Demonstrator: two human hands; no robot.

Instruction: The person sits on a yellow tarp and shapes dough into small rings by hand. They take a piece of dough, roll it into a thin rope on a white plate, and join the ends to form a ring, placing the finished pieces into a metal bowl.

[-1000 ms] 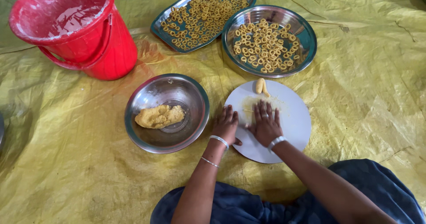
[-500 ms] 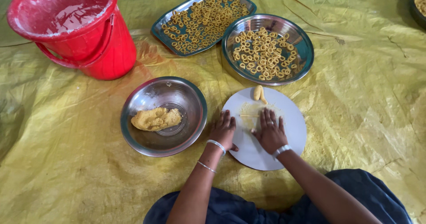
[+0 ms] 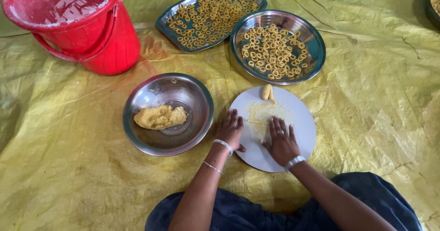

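A round white board [image 3: 298, 121] lies on the yellow sheet in front of me. My left hand [image 3: 230, 129] rests flat on its left edge, fingers spread. Palm down on the board is my right hand [image 3: 280, 141], pressing on a thin strip of yellow dough that pokes out to its left. A small piece of dough [image 3: 266, 92] sits at the board's far edge. To the left, a steel bowl [image 3: 192, 93] holds a lump of yellow dough [image 3: 160, 117].
A round steel plate [image 3: 316, 52] and a rectangular tray [image 3: 167, 22] behind the board hold several dough rings. A red bucket [image 3: 91, 38] stands at the back left. Another dish [image 3: 433, 4] shows at the top right corner. My dark-clothed lap [image 3: 284, 212] fills the bottom.
Both hands have slid a little toward me and apart on the board; the camera has shifted slightly, so the bucket and trays sit higher in view.
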